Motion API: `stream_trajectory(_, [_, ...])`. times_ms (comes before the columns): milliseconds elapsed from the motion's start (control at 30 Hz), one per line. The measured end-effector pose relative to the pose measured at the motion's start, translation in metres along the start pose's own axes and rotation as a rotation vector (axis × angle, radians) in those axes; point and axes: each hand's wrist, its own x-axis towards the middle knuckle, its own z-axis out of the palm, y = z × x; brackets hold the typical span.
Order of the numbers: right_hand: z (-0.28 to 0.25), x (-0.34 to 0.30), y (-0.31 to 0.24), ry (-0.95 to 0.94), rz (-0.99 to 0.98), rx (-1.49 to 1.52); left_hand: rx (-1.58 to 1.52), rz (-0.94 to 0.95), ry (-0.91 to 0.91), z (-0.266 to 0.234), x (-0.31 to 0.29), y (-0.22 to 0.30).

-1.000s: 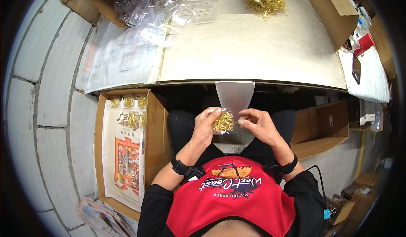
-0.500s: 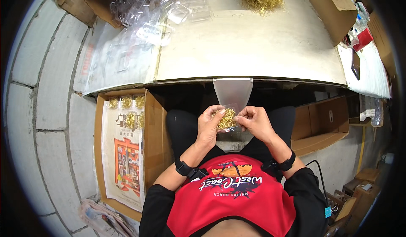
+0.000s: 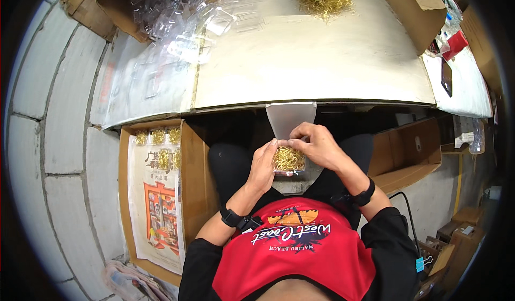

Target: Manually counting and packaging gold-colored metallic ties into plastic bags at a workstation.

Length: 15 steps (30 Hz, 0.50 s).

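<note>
Holding a clear plastic box (image 3: 289, 160), full of tangled gold strands, above the lap in the left hand (image 3: 262, 167), with thumb and fingers closed around its left side. Reaching to the box's far edge with the right hand (image 3: 315, 143), with fingers bent inward; cannot tell whether gripping anything. Past the left leg, visible in a cardboard carton (image 3: 196, 193): several filled boxes (image 3: 157, 136) and a printed sheet (image 3: 138, 215). Farther off, on the pale counter (image 3: 316, 59): clear plastic pieces (image 3: 179, 11) heaped at left, a gold tangle (image 3: 327, 0) to their right.
</note>
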Motion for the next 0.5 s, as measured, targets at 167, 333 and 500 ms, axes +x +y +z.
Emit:
stream_trajectory(167, [0.013,0.001,0.001,0.064,0.005,0.237,-0.002,0.026,0.007,-0.002,-0.005,0.009])
stream_trajectory(333, [0.010,0.002,-0.002,0.178,-0.049,0.325,-0.043,-0.006,0.004,-0.002,0.004,0.006])
stream_trajectory(500, [0.024,-0.011,-0.005,0.227,-0.329,-0.231,-0.105,0.075,0.092,-0.008,-0.002,0.014])
